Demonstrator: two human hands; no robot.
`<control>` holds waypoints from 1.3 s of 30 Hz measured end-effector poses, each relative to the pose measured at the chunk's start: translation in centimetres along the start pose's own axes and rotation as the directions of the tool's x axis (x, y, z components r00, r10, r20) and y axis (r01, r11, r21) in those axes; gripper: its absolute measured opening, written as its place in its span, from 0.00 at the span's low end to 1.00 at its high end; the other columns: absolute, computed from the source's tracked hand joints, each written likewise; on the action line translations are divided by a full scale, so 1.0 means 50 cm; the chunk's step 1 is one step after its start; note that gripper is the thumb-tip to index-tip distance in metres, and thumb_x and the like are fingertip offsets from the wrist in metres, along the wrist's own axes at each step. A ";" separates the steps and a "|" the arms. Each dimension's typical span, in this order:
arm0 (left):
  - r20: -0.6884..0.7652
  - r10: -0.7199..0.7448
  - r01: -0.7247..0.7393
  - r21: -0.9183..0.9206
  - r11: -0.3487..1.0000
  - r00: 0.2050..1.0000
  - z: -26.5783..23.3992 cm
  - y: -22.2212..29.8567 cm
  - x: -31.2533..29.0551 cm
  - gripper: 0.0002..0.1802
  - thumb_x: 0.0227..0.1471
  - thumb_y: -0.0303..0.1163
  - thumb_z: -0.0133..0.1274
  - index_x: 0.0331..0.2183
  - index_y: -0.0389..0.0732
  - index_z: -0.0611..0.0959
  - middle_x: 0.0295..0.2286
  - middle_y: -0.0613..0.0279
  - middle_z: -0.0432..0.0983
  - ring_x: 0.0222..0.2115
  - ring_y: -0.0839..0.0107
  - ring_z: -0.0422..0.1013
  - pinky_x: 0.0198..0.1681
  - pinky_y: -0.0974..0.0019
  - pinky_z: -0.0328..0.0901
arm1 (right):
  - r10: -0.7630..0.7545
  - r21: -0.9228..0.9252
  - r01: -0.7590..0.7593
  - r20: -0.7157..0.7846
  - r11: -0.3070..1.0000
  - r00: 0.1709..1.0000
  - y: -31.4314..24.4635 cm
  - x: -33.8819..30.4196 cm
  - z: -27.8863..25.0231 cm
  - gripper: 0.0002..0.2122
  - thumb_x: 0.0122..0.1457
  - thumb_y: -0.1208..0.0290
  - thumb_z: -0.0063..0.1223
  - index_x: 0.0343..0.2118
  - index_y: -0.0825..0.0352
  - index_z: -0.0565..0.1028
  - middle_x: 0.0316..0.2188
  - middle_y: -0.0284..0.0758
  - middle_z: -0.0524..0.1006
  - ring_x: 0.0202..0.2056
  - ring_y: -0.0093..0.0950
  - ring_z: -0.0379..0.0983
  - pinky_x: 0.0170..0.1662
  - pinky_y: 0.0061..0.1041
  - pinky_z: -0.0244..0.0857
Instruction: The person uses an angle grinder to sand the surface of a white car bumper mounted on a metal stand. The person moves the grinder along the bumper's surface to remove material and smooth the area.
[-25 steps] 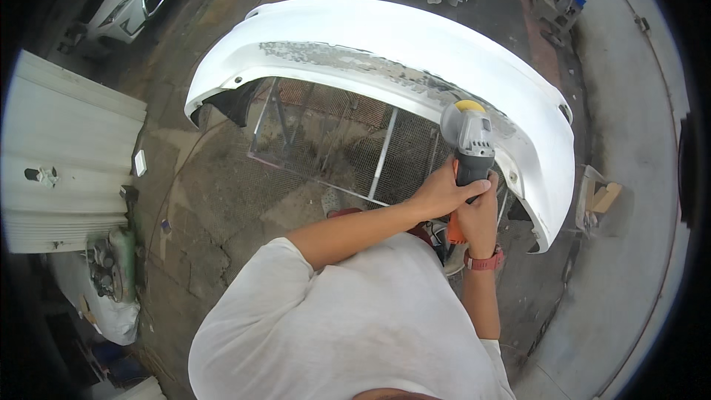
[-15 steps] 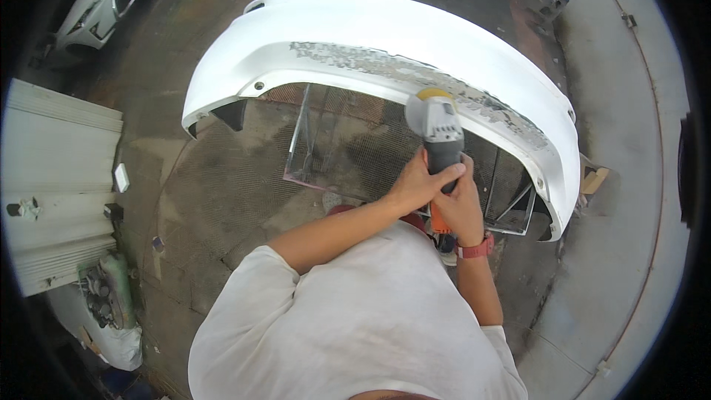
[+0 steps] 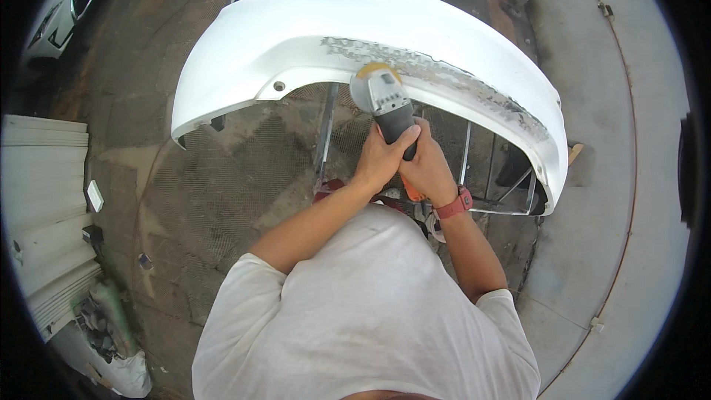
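Observation:
A white car bumper curves across the upper middle, with a band of scraped grey patches along its face. Both my hands are closed around an angle grinder with a dark grip, a grey head and a yellow disc. My left hand wraps the grip from the left, thumb across the top. On the other side my right hand holds the rear of the body, where an orange part shows below. The disc is at the bumper's lower edge, left of centre; whether it touches is hard to tell.
A metal stand is under the bumper. A grey wall with a cable rises at right. Corrugated white panels and a bag lie at left. A car is parked at upper left.
Both hands have carried the grinder left along the bumper and slightly farther away, its head now tilted left. The whole view has also shifted and turned a little.

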State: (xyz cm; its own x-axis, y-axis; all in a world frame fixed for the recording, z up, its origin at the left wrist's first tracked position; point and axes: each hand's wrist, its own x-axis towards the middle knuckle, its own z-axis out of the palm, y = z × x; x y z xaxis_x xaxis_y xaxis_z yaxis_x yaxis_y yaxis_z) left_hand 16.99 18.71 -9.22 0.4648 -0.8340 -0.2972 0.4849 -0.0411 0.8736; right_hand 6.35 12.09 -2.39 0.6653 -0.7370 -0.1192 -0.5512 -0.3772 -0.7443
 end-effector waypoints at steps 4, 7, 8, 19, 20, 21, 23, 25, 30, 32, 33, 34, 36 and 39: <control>-0.004 0.020 -0.020 0.013 1.000 1.000 -0.021 0.007 0.003 0.31 0.66 0.45 0.69 0.58 0.33 0.80 0.49 0.56 0.84 0.49 0.71 0.79 0.55 0.62 0.74 | 0.023 -0.055 -0.023 0.004 0.998 1.000 -0.025 0.005 0.016 0.33 0.63 0.64 0.68 0.64 0.74 0.65 0.47 0.63 0.83 0.50 0.63 0.82 0.52 0.52 0.76; 0.010 0.038 -0.038 0.041 0.998 0.999 -0.028 0.017 0.013 0.32 0.65 0.46 0.69 0.58 0.33 0.80 0.50 0.56 0.83 0.50 0.71 0.79 0.56 0.62 0.74 | 0.008 -0.068 -0.008 -0.006 0.998 1.000 -0.023 0.013 0.022 0.33 0.62 0.64 0.68 0.64 0.74 0.65 0.47 0.63 0.83 0.50 0.64 0.81 0.52 0.52 0.76; 0.008 0.024 -0.024 0.016 1.000 1.000 -0.026 0.022 0.011 0.32 0.65 0.46 0.69 0.58 0.33 0.80 0.50 0.56 0.83 0.50 0.71 0.79 0.56 0.62 0.74 | -0.002 -0.080 0.002 0.002 0.997 1.000 -0.024 0.019 0.020 0.33 0.62 0.64 0.68 0.64 0.74 0.65 0.47 0.63 0.83 0.50 0.63 0.81 0.52 0.52 0.76; 0.001 0.036 -0.036 -0.023 0.999 0.999 -0.025 0.028 0.006 0.32 0.65 0.45 0.69 0.58 0.33 0.79 0.50 0.56 0.83 0.50 0.70 0.79 0.57 0.63 0.74 | -0.012 -0.041 0.012 0.004 0.999 1.000 -0.037 0.018 0.014 0.32 0.62 0.65 0.67 0.64 0.74 0.66 0.47 0.62 0.83 0.51 0.62 0.81 0.53 0.51 0.75; 0.004 0.031 -0.031 -0.007 1.000 1.000 -0.027 0.028 0.006 0.34 0.64 0.47 0.70 0.58 0.32 0.79 0.50 0.53 0.84 0.51 0.67 0.80 0.57 0.61 0.73 | -0.030 -0.026 0.029 -0.023 0.999 0.999 -0.036 0.017 0.020 0.32 0.62 0.65 0.67 0.64 0.73 0.66 0.48 0.62 0.83 0.51 0.62 0.81 0.53 0.51 0.75; 0.008 0.025 -0.025 0.008 1.000 1.000 -0.029 0.029 0.008 0.36 0.63 0.48 0.70 0.58 0.31 0.79 0.51 0.50 0.84 0.52 0.64 0.80 0.58 0.60 0.73 | -0.012 -0.042 0.012 -0.005 0.999 1.000 -0.034 0.015 0.019 0.32 0.62 0.65 0.67 0.64 0.73 0.66 0.48 0.62 0.83 0.52 0.62 0.81 0.53 0.51 0.75; 0.006 0.016 -0.016 -0.005 1.000 1.000 -0.033 0.025 0.012 0.38 0.62 0.50 0.71 0.58 0.30 0.79 0.51 0.47 0.84 0.53 0.61 0.81 0.58 0.59 0.73 | 0.013 -0.074 -0.010 0.035 0.997 0.999 -0.035 0.022 0.013 0.32 0.62 0.65 0.67 0.64 0.73 0.66 0.48 0.62 0.83 0.52 0.62 0.81 0.53 0.50 0.75; 0.009 -0.001 0.002 -0.062 0.998 1.000 -0.032 0.017 0.010 0.38 0.62 0.50 0.71 0.59 0.30 0.79 0.52 0.46 0.84 0.53 0.61 0.81 0.59 0.59 0.73 | 0.001 -0.066 0.000 0.024 0.998 1.000 -0.047 0.021 0.016 0.31 0.62 0.65 0.67 0.63 0.73 0.66 0.48 0.63 0.83 0.52 0.62 0.81 0.52 0.51 0.75; -0.023 0.044 -0.044 -0.017 0.999 0.999 -0.032 0.024 0.011 0.31 0.66 0.45 0.69 0.57 0.32 0.80 0.49 0.55 0.83 0.50 0.70 0.79 0.55 0.62 0.74 | -0.042 -0.059 0.044 0.038 0.997 0.998 -0.051 0.028 0.010 0.30 0.62 0.65 0.67 0.63 0.73 0.66 0.47 0.62 0.83 0.51 0.63 0.81 0.52 0.52 0.75; -0.017 0.040 -0.041 -0.032 0.999 0.999 -0.034 0.033 0.012 0.32 0.66 0.46 0.69 0.58 0.31 0.79 0.49 0.55 0.83 0.50 0.70 0.79 0.55 0.62 0.74 | -0.022 -0.099 0.026 0.043 0.995 0.999 -0.066 0.032 0.008 0.30 0.62 0.66 0.67 0.62 0.73 0.67 0.47 0.62 0.83 0.51 0.63 0.81 0.51 0.53 0.75; 0.000 0.045 -0.045 -0.012 0.999 0.999 -0.043 0.039 0.017 0.33 0.66 0.46 0.69 0.58 0.31 0.79 0.50 0.54 0.83 0.50 0.70 0.79 0.56 0.62 0.74 | -0.024 -0.086 0.026 0.030 0.996 0.999 -0.064 0.035 0.013 0.30 0.62 0.66 0.67 0.62 0.73 0.67 0.46 0.62 0.83 0.51 0.62 0.81 0.51 0.53 0.75; 0.014 0.050 -0.050 0.005 0.999 0.999 -0.050 0.042 0.017 0.33 0.66 0.46 0.69 0.59 0.31 0.79 0.50 0.54 0.83 0.51 0.70 0.79 0.56 0.62 0.74 | -0.026 -0.075 0.028 0.022 0.997 0.999 -0.062 0.037 0.020 0.30 0.62 0.66 0.67 0.62 0.73 0.67 0.46 0.62 0.83 0.51 0.62 0.81 0.51 0.52 0.76; -0.015 0.036 -0.037 -0.054 0.998 0.999 -0.047 0.025 0.017 0.33 0.66 0.46 0.69 0.59 0.31 0.78 0.51 0.54 0.82 0.51 0.70 0.79 0.56 0.62 0.74 | -0.032 -0.089 0.035 0.033 0.995 0.999 -0.064 0.038 0.024 0.30 0.62 0.65 0.67 0.62 0.73 0.67 0.46 0.62 0.83 0.50 0.62 0.82 0.51 0.52 0.76; -0.015 0.038 -0.039 -0.066 0.997 0.999 -0.054 0.039 0.018 0.33 0.65 0.46 0.69 0.59 0.31 0.78 0.50 0.55 0.82 0.50 0.70 0.79 0.56 0.63 0.74 | -0.052 -0.117 0.056 0.036 0.992 0.998 -0.069 0.045 0.022 0.30 0.62 0.65 0.67 0.62 0.73 0.67 0.46 0.62 0.84 0.49 0.62 0.82 0.50 0.52 0.76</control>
State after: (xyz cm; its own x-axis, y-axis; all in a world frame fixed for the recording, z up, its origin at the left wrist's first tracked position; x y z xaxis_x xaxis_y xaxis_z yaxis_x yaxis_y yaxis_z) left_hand 20.36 19.38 -8.82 0.4936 -0.8269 -0.2696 0.5147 0.0278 0.8569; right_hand 10.33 12.35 -0.81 0.7109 -0.6956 -0.1038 -0.5679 -0.4807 -0.6681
